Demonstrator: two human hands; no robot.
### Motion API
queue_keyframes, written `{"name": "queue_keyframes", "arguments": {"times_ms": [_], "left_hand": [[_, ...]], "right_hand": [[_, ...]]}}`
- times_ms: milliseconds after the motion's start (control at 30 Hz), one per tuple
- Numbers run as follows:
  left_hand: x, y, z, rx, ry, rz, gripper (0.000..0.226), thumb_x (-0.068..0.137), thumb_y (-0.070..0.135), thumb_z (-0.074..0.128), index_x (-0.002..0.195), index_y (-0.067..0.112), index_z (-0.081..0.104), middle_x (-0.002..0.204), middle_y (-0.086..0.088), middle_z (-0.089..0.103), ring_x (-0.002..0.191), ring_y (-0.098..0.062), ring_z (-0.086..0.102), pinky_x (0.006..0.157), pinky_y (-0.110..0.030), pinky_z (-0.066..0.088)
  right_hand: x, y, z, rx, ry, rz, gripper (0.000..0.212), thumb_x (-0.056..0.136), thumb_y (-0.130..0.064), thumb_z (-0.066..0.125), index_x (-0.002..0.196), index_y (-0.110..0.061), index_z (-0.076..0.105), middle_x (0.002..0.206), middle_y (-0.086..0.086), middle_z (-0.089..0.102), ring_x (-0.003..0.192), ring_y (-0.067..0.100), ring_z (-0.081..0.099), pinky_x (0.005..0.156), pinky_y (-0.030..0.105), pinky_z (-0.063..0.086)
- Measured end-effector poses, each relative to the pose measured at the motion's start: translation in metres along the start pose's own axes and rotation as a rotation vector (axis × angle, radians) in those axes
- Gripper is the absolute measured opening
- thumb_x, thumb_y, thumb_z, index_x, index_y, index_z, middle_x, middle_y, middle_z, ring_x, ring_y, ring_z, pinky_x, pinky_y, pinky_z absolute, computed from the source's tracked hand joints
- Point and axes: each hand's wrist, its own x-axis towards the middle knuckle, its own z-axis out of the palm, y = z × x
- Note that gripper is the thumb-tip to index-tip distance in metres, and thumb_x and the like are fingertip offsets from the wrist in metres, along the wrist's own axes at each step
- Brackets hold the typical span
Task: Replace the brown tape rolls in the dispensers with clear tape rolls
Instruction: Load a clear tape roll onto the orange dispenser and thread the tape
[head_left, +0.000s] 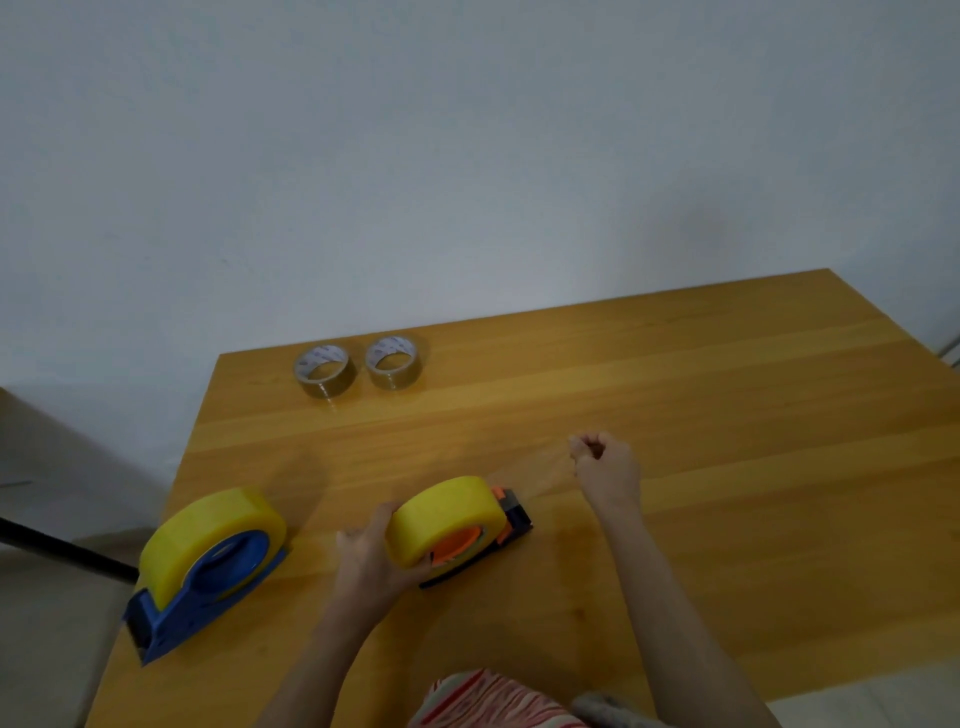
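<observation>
Two grips: my left hand (371, 558) is clasping the clear roll (441, 512) so my right hand (605, 462) is pinching its tape (545, 477) taut.

A plain pale wall (467, 130) fills the far half of the view, unmarked and grey-blue in the dim, even light. Below it stretches a wooden table (753, 405) of warm honey-coloured planks, the grain running left to right, with both far corners in view. To the left, lower than the tabletop, lies a pale floor (47, 639) in shadow, crossed by a dark slanting bar (62, 551). More pale floor shows at the near right corner.
</observation>
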Motion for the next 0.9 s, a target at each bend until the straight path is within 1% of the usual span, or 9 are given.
{"name": "queue_keyframes", "arguments": {"times_ms": [67,167,233,300,400,500,633,767,900], "left_hand": [[0.003,-0.004,0.002,0.007,-0.004,-0.020,0.074,0.063,0.053,0.068,0.125,0.018,0.046,0.090,0.001,0.053,0.094,-0.029,0.050,0.071,-0.027,0.019],[0.005,-0.004,-0.001,0.034,0.001,0.005,0.083,0.055,0.064,0.050,0.122,0.016,0.048,0.087,0.003,0.053,0.091,-0.028,0.053,0.070,-0.026,0.013],[0.004,-0.006,-0.002,0.058,0.036,0.069,0.081,0.053,0.065,0.045,0.118,0.017,0.050,0.083,0.004,0.052,0.087,-0.031,0.057,0.073,-0.029,0.016],[0.000,-0.002,-0.007,0.044,0.051,0.087,0.076,0.056,0.060,0.052,0.119,0.017,0.050,0.085,0.005,0.051,0.086,-0.029,0.054,0.076,-0.032,0.021],[-0.006,0.003,-0.010,0.039,0.016,0.063,0.073,0.061,0.046,0.056,0.126,0.014,0.046,0.090,0.004,0.047,0.083,-0.021,0.040,0.080,-0.031,0.019],[-0.006,0.003,-0.012,0.065,-0.012,0.078,0.070,0.063,0.046,0.059,0.125,0.015,0.045,0.092,0.004,0.048,0.091,-0.027,0.049,0.079,-0.028,0.015],[-0.006,0.001,-0.013,0.079,-0.015,0.083,0.069,0.066,0.045,0.061,0.126,0.016,0.042,0.092,0.003,0.049,0.090,-0.023,0.045,0.077,-0.026,0.013],[-0.007,0.000,-0.015,0.089,-0.008,0.117,0.065,0.071,0.040,0.066,0.126,0.017,0.041,0.092,0.004,0.050,0.093,-0.025,0.053,0.082,-0.026,0.015],[-0.003,0.009,-0.023,0.159,-0.003,0.186,0.077,0.066,0.055,0.066,0.129,0.024,0.035,0.113,0.006,0.056,0.108,-0.017,0.054,0.087,-0.026,0.020]], "right_hand": [[0.005,-0.007,-0.009,0.029,0.037,-0.009,0.015,0.092,-0.021,0.057,0.088,-0.009,0.064,0.081,0.006,0.065,0.078,0.020,0.060,0.065,0.024,0.040],[0.009,-0.014,-0.015,0.057,0.034,-0.037,0.015,0.091,-0.020,0.059,0.086,-0.008,0.066,0.076,0.006,0.064,0.073,0.018,0.058,0.057,0.023,0.041],[0.010,-0.008,-0.012,0.056,0.017,-0.008,0.013,0.091,-0.019,0.060,0.084,-0.009,0.065,0.075,0.005,0.063,0.072,0.018,0.058,0.057,0.022,0.042],[0.009,0.004,-0.008,0.057,0.002,0.035,0.013,0.090,-0.019,0.061,0.080,-0.011,0.063,0.073,0.005,0.063,0.073,0.020,0.060,0.063,0.027,0.046],[0.009,0.021,0.001,0.049,-0.007,0.103,0.017,0.089,-0.020,0.061,0.075,-0.011,0.061,0.077,0.009,0.065,0.078,0.024,0.062,0.075,0.035,0.050],[0.008,0.032,0.011,-0.030,-0.012,0.163,0.018,0.091,-0.021,0.059,0.080,-0.007,0.061,0.081,0.010,0.064,0.082,0.026,0.061,0.071,0.031,0.044],[0.005,0.044,0.019,-0.096,-0.021,0.226,0.018,0.091,-0.019,0.059,0.084,-0.003,0.060,0.083,0.010,0.060,0.084,0.025,0.058,0.070,0.027,0.037],[0.003,0.048,0.025,-0.131,-0.029,0.235,0.025,0.092,-0.021,0.057,0.096,0.002,0.065,0.096,0.018,0.068,0.094,0.030,0.062,0.070,0.027,0.039],[0.002,0.052,0.025,-0.156,-0.035,0.237,0.027,0.094,-0.022,0.056,0.099,0.003,0.065,0.099,0.018,0.068,0.081,0.026,0.056,0.069,0.028,0.039]]}}
